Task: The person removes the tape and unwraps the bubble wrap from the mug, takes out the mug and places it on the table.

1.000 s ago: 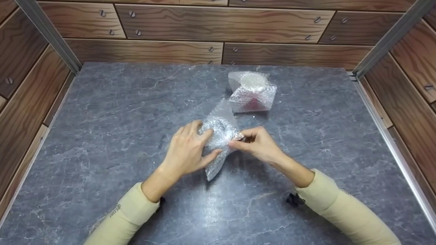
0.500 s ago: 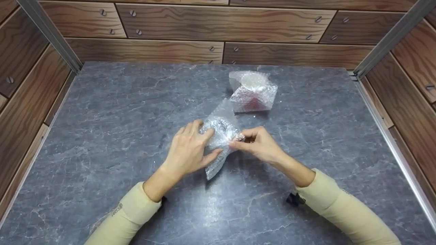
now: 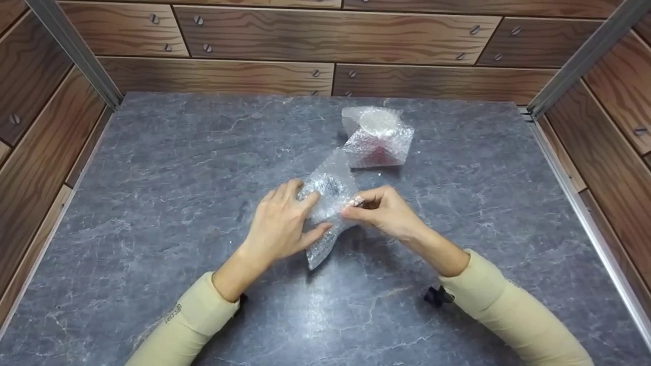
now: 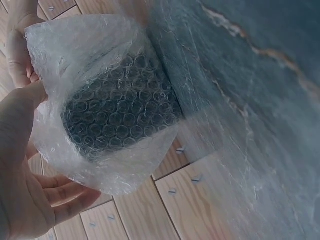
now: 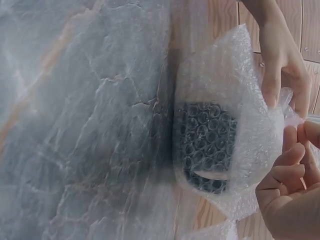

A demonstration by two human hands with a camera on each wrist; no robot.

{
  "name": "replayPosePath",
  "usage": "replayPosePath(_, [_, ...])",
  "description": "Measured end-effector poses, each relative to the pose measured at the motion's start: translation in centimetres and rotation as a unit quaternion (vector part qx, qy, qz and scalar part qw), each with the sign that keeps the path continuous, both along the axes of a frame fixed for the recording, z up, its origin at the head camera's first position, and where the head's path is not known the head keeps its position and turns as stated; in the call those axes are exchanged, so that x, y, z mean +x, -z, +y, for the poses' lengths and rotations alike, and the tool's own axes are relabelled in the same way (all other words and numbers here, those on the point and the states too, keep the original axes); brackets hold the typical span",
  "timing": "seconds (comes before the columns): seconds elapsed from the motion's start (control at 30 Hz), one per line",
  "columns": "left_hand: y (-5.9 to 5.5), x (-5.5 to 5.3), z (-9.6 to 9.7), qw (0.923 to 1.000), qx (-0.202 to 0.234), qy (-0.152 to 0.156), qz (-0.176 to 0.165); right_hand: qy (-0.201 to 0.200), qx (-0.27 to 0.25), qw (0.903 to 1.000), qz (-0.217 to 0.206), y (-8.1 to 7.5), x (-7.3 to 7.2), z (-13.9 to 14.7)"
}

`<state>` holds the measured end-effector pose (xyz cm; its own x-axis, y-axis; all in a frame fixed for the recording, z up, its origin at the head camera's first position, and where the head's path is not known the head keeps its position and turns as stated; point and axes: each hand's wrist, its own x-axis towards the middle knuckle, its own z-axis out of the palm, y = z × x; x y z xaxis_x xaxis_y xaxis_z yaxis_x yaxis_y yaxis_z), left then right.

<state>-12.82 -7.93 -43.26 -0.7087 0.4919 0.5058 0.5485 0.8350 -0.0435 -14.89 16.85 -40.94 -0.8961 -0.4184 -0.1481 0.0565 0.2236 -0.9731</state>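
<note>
A dark, round-edged item (image 5: pixel 205 145) stands on the table inside bubble wrap (image 3: pixel 330 203); its kind is blurred by the bubbles. My left hand (image 3: pixel 279 218) rests on the left side of this bundle, fingers spread along its top and side and thumb toward the near end. From the right, my right hand (image 3: pixel 389 213) pinches a gathered edge of the wrap between thumb and fingertips. In the left wrist view the wrap's loose ends flare out to both sides of the dark item (image 4: pixel 120 110).
Just behind the bundle stands a second bubble-wrapped item (image 3: pixel 379 137), with a pale round top and red showing through. The table (image 3: pixel 178 152) has a grey marbled surface. Wood-patterned panels (image 3: pixel 335 38) and metal posts enclose it at the back and sides.
Both hands stay nearly where they were. The right fingertips shift slightly at the pinched wrap edge, and the shine on the wrap changes a little.
</note>
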Motion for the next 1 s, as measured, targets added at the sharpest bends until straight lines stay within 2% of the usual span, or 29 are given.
replayPosePath(0.27, [-0.3,0.2,-0.1,0.9997,0.004,-0.001,-0.023,0.009,-0.013,0.9999,0.002,0.4,-0.2,0.5])
replayPosePath(0.67, [-0.8,0.5,-0.3,0.9999,0.012,0.001,-0.009,0.006,-0.015,0.9999,-0.007,0.3,-0.4,0.7])
replayPosePath(0.83, [-1.1,0.7,-0.5,0.9994,0.009,0.014,0.029,0.006,-0.008,0.9999,-0.008,0.2,-0.3,0.7])
replayPosePath(1.0, [-1.2,0.6,-0.5,0.9933,0.007,0.052,0.103,0.010,-0.010,0.9998,-0.010,0.2,-0.3,0.7])
